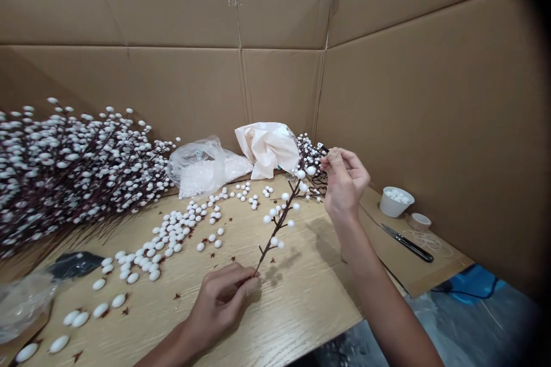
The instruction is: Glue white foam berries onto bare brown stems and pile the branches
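Left hand (217,304) closed around the stem of a white-berried branch (280,215). Right hand (344,186) pinches a small tan lump (333,155) between thumb and fingers.

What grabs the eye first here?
The big heap of white-berried branches on the left, with loose white berries strewn across the wooden tabletop before it. At centre, the left hand grips the base of a dark stem, while the raised right hand pinches a small tan cork-like piece. Cardboard panels wall the back and right.
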